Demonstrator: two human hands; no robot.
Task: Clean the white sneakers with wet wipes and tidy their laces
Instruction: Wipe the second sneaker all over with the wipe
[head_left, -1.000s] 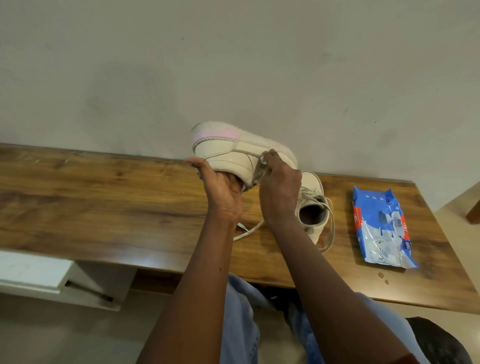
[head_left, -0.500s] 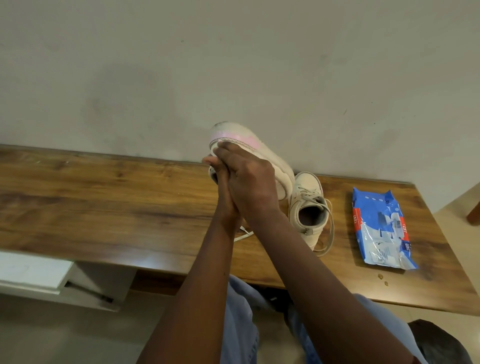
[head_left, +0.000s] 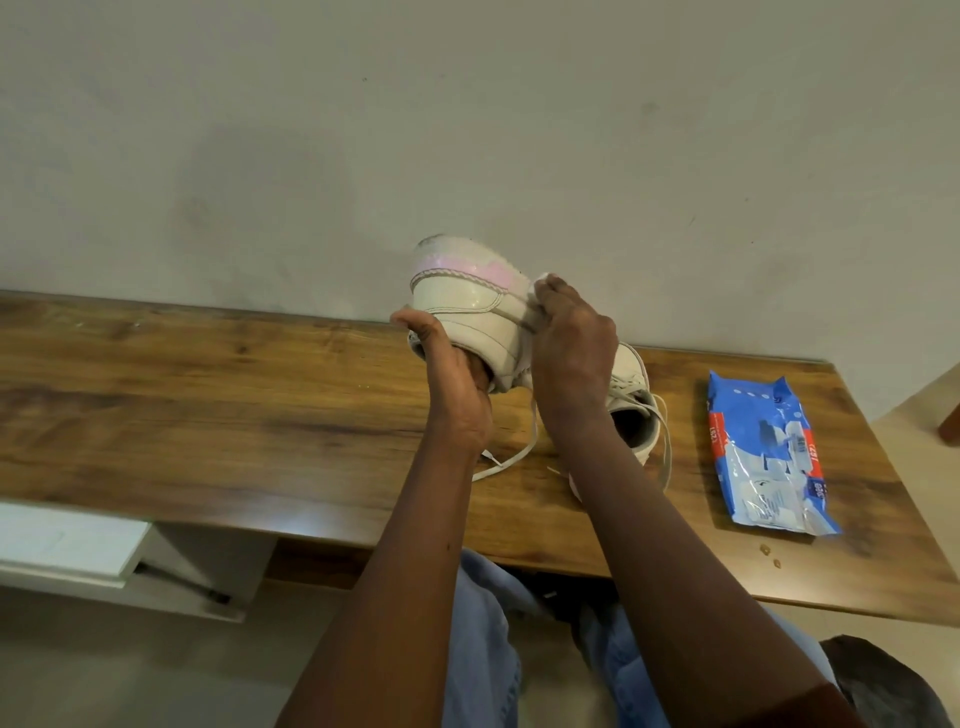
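Note:
A white sneaker (head_left: 467, 301) with a pink-tinted sole is held up above the wooden table (head_left: 208, 405), sole turned up and away from me. My left hand (head_left: 452, 379) grips it from below, fingers inside its opening. My right hand (head_left: 569, 343) presses a white wet wipe (head_left: 540, 280) against the sneaker's right side; only a corner of the wipe shows above my fingertips. The second white sneaker (head_left: 631, 405) stands on the table behind my right wrist, opening toward me, its laces (head_left: 665, 447) hanging loose. A lace (head_left: 511, 457) from the held sneaker trails down onto the table.
A blue and white pack of wet wipes (head_left: 763, 447) lies flat on the table's right part. The table backs onto a plain wall. A white drawer unit (head_left: 67, 540) sits below the table's left front edge. My jeans-clad legs are under the front edge.
My right hand has moved from the sneaker's left end, where it covered my left hand, to its right side. The sneaker has turned so more of its side panel shows.

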